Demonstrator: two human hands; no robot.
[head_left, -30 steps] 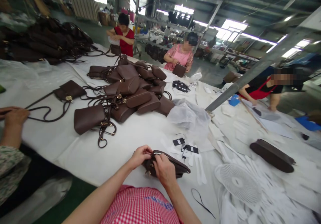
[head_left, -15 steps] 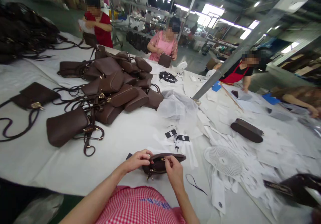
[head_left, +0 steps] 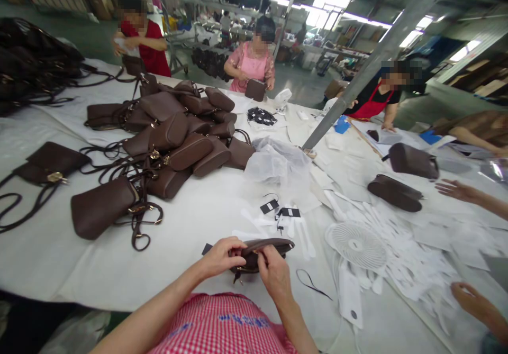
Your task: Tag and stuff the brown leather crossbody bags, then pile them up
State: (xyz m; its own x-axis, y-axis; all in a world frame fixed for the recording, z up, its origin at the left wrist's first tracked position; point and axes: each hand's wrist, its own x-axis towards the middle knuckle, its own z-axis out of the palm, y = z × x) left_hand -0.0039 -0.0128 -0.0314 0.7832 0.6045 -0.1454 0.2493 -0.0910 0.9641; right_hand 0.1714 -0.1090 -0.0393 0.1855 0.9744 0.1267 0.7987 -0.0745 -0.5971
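A small dark brown handbag (head_left: 273,245) lies at the table's near edge, its zip mouth partly open toward me. My left hand (head_left: 225,253) grips the bag's left end, thumb and fingers closed on the rim. My right hand (head_left: 273,272) pinches at the opening, near the right part of the rim; its fingertips are partly hidden inside. A gold-coloured clasp (head_left: 238,275) hangs at the bag's front left. Just past the bag lie black hang tags (head_left: 270,206) with white labels, and a thin black cord loop (head_left: 313,285) rests to the right.
A heap of brown handbags (head_left: 174,126) covers the left side. A white fan (head_left: 356,245) lies among white paper pieces (head_left: 405,259) on the right. Clear plastic (head_left: 278,163) and a slanting metal post (head_left: 369,63) stand beyond. A co-worker's hands (head_left: 456,190) reach in from the right.
My hands stay on the bag, the right one shifting slightly at the opening. At right, a co-worker's dark bag has moved farther up the table, and that person's hands now show, apart from it.
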